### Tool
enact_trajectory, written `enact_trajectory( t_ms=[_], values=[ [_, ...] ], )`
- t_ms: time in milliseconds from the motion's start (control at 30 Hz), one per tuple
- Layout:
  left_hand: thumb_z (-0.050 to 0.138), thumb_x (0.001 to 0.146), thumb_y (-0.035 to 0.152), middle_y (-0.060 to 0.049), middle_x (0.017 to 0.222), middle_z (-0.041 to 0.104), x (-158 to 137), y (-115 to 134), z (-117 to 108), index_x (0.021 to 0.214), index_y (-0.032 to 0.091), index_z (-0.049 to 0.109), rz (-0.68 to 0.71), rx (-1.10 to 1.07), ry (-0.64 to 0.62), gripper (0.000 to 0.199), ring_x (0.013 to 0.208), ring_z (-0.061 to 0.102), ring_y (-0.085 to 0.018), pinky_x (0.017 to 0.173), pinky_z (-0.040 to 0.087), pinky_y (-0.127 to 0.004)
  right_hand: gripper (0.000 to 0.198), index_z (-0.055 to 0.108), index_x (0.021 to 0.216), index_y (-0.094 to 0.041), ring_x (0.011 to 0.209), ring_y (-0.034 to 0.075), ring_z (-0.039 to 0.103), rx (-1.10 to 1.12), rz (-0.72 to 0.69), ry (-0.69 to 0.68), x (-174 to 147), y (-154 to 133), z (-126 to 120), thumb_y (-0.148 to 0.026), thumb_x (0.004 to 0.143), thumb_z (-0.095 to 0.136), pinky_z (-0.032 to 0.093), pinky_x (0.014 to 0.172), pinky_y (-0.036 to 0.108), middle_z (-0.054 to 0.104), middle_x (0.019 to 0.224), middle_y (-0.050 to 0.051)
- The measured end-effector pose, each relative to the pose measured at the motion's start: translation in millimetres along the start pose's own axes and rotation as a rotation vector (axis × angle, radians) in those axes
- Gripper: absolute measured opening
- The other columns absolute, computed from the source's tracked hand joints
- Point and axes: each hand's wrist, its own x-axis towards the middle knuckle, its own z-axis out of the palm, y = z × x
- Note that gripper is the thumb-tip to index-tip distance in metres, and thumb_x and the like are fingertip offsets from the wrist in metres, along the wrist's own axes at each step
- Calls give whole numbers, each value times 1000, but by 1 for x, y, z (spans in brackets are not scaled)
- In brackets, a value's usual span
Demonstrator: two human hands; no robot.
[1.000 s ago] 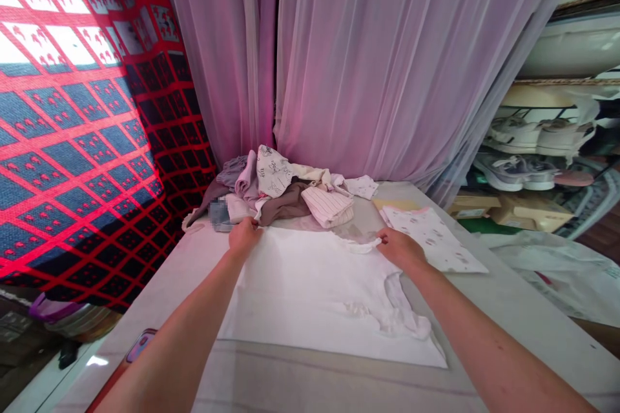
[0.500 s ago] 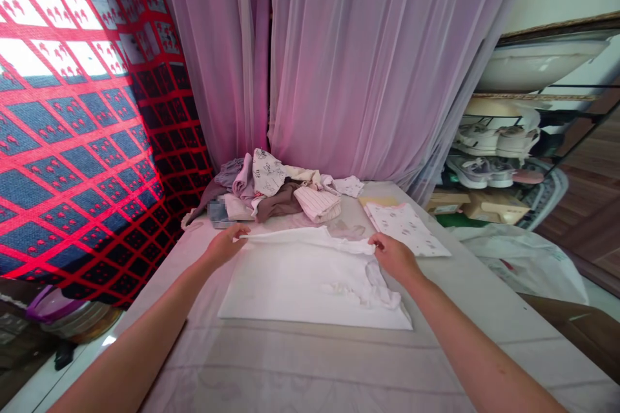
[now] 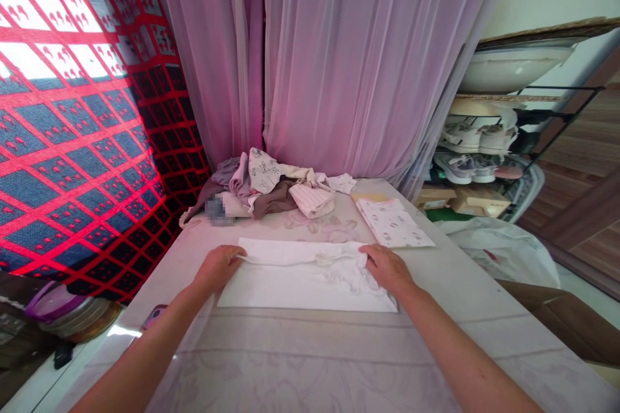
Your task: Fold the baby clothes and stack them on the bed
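Note:
A white garment (image 3: 300,285), with ruffled trim towards its right side, lies flat on the covered table (image 3: 310,361). Its far part is doubled over towards me in a strip. My left hand (image 3: 221,266) pinches the left end of that fold, fingers closed on the cloth. At the other end, my right hand (image 3: 389,267) grips the fabric beside the ruffles, with its fingertips partly hidden. Beyond my right hand lies a folded white printed garment (image 3: 394,222), touched by neither hand.
A heap of clothes (image 3: 271,190) sits at the far side, before purple curtains (image 3: 349,64). A phone (image 3: 155,315) is partly behind my left forearm. To the right stand a shoe rack (image 3: 542,102) and a plastic bag (image 3: 504,251); a bucket (image 3: 72,316) is low on the left.
Both hands have come down and towards me with the garment's far edge, laying it over as a fold. The view has shifted slightly, and the phone now shows.

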Motion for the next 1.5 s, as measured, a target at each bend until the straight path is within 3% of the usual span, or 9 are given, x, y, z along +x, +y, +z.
enact_trajectory(
  t_ms=[267,500,633,733,800,967,1267,1367,1500],
  values=[
    [45,79,23,-3,106,72,-8,8,-6,92,26,69,42,48,-33,28,102,62,-22,92,44,-34,41,67,100,-26,104,17,56,49,18,-8,0,9,-4,-3,77,42,40,88,27,65,110,1],
    [40,85,30,-5,107,72,6,19,-14,96,23,70,3,39,24,33,102,63,-22,94,45,-35,36,66,105,-26,104,18,57,91,84,214,13,-11,-18,-11,83,41,41,90,28,66,113,1],
    [35,89,27,-6,124,65,30,26,0,111,22,67,31,42,-53,39,117,57,-22,104,40,-35,34,63,115,-25,102,21,60,44,218,89,35,-27,-18,-28,91,38,43,87,32,67,114,6],
    [39,89,31,-6,135,58,38,22,19,121,21,62,41,41,-79,40,129,47,-22,111,33,-37,38,66,108,-19,100,27,63,-10,422,-67,45,-24,-13,-41,91,39,47,79,37,68,111,13],
    [40,90,35,-8,141,52,38,14,33,129,19,56,57,39,-56,45,134,41,-24,113,30,-39,37,69,102,-20,98,27,64,-7,446,-104,48,-18,-10,-44,88,44,47,75,36,69,108,13],
    [37,92,42,-9,147,43,31,-1,54,137,18,48,80,52,9,52,139,32,-28,113,28,-46,28,67,104,-27,99,21,64,29,403,-70,42,-6,0,-34,87,46,46,76,29,69,109,5],
    [37,92,45,-11,149,39,28,10,49,140,17,44,25,114,-22,57,141,28,-30,113,26,-46,40,59,122,-22,105,20,60,72,386,78,35,-10,-9,-22,88,38,44,85,29,64,120,7],
    [38,91,46,-11,150,38,27,11,50,141,17,43,27,123,-11,58,141,28,-31,114,25,-47,41,59,123,-18,117,21,53,30,165,168,32,-33,-10,-26,93,33,36,100,30,59,129,10],
    [38,91,48,-11,150,38,26,12,49,141,16,43,27,126,-14,59,141,28,-31,114,25,-47,47,49,135,-18,133,22,39,5,-103,-64,20,-59,8,-35,96,30,25,111,40,46,144,10]
  ],
)
